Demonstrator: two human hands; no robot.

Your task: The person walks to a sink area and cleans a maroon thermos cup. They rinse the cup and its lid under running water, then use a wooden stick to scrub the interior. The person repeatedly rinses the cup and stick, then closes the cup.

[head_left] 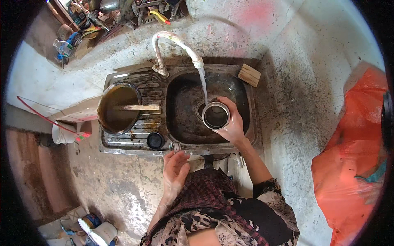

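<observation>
My right hand (233,123) is wrapped round an open round metal container (216,115), like a steel flask or cup, its mouth facing up. I hold it over the sink basin (180,123), close to the running water (203,82); I cannot tell whether the stream goes into it or passes behind its rim. My left hand (175,170) is at the sink's front edge with loosely curled fingers apart. Just beyond its fingertips lies a small shiny, round, clear or metal piece (175,146). A black round lid (155,140) lies beside that on the drainboard.
A curved white faucet (176,37) arches over the basin. On the ridged drainboard stands a pot of brownish liquid (117,108) with a wooden stick (139,108) across it. A wooden block (249,75) sits at the back right corner. Orange sheeting (349,164) hangs at right.
</observation>
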